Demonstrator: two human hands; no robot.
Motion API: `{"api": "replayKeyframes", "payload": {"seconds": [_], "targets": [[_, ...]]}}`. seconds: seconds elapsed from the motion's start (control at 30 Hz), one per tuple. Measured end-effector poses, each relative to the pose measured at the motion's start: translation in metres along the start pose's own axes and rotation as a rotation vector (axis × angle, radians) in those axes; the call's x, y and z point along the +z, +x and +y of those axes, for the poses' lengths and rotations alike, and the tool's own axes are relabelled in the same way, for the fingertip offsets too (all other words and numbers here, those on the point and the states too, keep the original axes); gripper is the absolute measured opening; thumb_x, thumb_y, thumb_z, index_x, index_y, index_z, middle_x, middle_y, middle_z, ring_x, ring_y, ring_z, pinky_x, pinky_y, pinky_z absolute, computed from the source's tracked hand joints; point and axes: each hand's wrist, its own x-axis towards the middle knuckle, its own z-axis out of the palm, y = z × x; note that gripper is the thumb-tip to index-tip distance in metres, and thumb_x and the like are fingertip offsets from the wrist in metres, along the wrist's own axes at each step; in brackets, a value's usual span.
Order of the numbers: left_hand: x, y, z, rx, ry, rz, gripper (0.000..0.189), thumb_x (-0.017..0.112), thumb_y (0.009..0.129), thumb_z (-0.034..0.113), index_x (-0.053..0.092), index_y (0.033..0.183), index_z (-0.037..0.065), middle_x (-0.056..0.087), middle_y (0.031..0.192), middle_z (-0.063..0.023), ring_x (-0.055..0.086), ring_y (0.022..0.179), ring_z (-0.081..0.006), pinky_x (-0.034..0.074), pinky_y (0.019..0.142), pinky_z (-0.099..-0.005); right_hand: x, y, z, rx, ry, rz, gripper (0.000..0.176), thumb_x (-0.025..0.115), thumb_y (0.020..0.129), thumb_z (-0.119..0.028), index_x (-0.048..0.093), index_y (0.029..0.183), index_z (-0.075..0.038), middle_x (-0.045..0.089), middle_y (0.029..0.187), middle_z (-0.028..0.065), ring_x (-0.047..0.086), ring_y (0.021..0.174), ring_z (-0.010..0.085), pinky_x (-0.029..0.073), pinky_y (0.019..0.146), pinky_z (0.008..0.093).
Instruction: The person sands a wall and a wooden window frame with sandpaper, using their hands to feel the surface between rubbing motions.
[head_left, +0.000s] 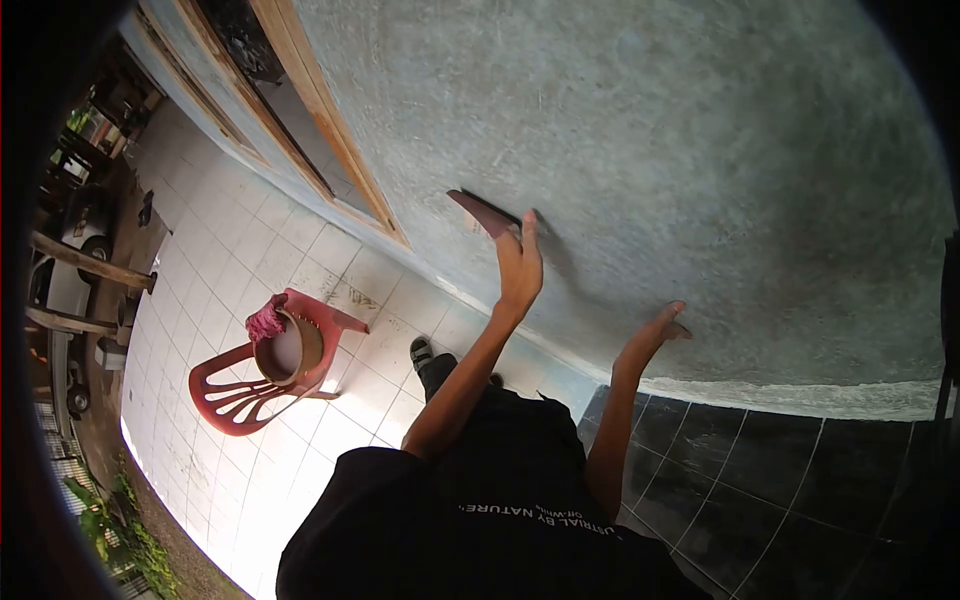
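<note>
My left hand is closed around a piece of brown sandpaper, with the thumb pointing up. The sandpaper lies against the grey plastered wall, and a dark edge shows along its upper side. Lower and further right, my right hand is at the same wall, fingers apart, with nothing visible in it. Part of that hand's fingers is turned away from view.
A red plastic chair stands on white floor tiles, bearing a round tub with a pink cloth over its rim. Wooden window frames line the wall at upper left. Dark tiles lie to the right.
</note>
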Motion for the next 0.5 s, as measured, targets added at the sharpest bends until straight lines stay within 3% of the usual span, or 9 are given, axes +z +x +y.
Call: {"api": "replayKeyframes", "payload": {"seconds": [0.03,0.07,0.1,0.13,0.2,0.23,0.27,0.33,0.5], "targets": [[-0.003,-0.014,0.011,-0.124,0.167,-0.182,0.045,0.041,0.099,0.035,0.047,0.090,-0.009,0.043,0.077,-0.0088,0.038,0.074,-0.0158,0.038,0.071,-0.0328,0.001,0.000,0.000,0.005,0.002,0.015,0.118,0.034,0.079,-0.078,-0.026,0.134,0.008,-0.016,0.146,0.0309,-0.009,0.140,0.0353,0.001,0.113,0.0415],[0.008,-0.027,0.010,0.056,0.062,-0.140,0.081,0.046,0.096,0.026,-0.013,0.141,-0.007,0.000,0.148,-0.0313,0.017,0.136,-0.0348,0.010,0.111,-0.0363,0.002,-0.001,0.000,0.004,-0.006,0.007,0.118,0.034,0.079,-0.078,-0.026,0.134,0.008,-0.016,0.146,0.0309,-0.009,0.140,0.0353,0.001,0.113,0.0415],[0.017,-0.024,0.005,0.240,0.140,0.048,0.048,0.042,0.098,0.031,0.018,0.112,-0.008,0.023,0.112,-0.0200,0.029,0.105,-0.0252,0.025,0.090,-0.0340,0.002,-0.003,-0.002,0.017,0.002,0.008,0.118,0.033,0.079,-0.078,-0.026,0.134,0.008,-0.015,0.147,0.0302,-0.009,0.140,0.0351,0.002,0.113,0.0413],[0.021,-0.018,-0.001,0.422,0.219,0.236,0.049,0.039,0.099,0.036,0.048,0.083,-0.009,0.047,0.076,-0.0087,0.042,0.074,-0.0155,0.039,0.070,-0.0317,0.002,-0.004,-0.004,0.029,0.009,0.012,0.118,0.033,0.079,-0.078,-0.026,0.134,0.008,-0.014,0.147,0.0294,-0.009,0.140,0.0349,0.002,0.113,0.0411],[-0.011,-0.005,0.000,-0.276,0.063,-0.081,0.051,0.038,0.099,0.040,0.049,0.083,-0.007,0.047,0.081,-0.0098,0.042,0.078,-0.0151,0.039,0.075,-0.0294,0.002,-0.002,-0.004,0.029,0.004,0.015,0.117,0.032,0.080,-0.078,-0.026,0.135,0.007,-0.013,0.148,0.0288,-0.008,0.140,0.0348,0.002,0.113,0.0409],[-0.020,0.008,0.004,-0.294,0.013,-0.028,0.051,0.041,0.098,0.040,0.049,0.084,-0.009,0.049,0.081,-0.0140,0.045,0.079,-0.0181,0.039,0.075,-0.0324,0.002,-0.003,-0.004,0.032,0.007,0.025,0.117,0.032,0.080,-0.078,-0.027,0.135,0.007,-0.012,0.148,0.0282,-0.008,0.140,0.0346,0.002,0.113,0.0407],[-0.015,0.017,-0.005,-0.130,-0.093,0.238,0.059,0.039,0.098,0.045,0.035,0.061,-0.001,0.030,0.062,-0.0028,0.030,0.063,-0.0132,0.033,0.058,-0.0341,0.001,-0.004,-0.004,0.032,0.002,0.023,0.117,0.032,0.080,-0.078,-0.027,0.135,0.007,-0.012,0.148,0.0282,-0.008,0.140,0.0346,0.002,0.113,0.0407],[-0.026,0.020,-0.003,-0.193,-0.062,0.183,0.057,0.039,0.098,0.043,0.040,0.066,-0.004,0.035,0.064,-0.0038,0.034,0.065,-0.0140,0.034,0.059,-0.0340,0.001,-0.007,-0.008,0.029,-0.024,0.014,0.116,0.031,0.080,-0.078,-0.027,0.135,0.007,-0.011,0.149,0.0281,-0.007,0.141,0.0337,0.003,0.113,0.0410],[-0.009,-0.020,0.014,-0.062,-0.059,-0.030,0.052,0.039,0.099,0.040,0.044,0.075,-0.006,0.042,0.073,-0.0061,0.038,0.071,-0.0143,0.037,0.068,-0.0312,0.002,-0.007,-0.012,0.045,0.035,-0.002,0.116,0.032,0.080,-0.078,-0.028,0.135,0.006,-0.008,0.149,0.0268,0.000,0.141,0.0328,0.008,0.113,0.0423]]}}
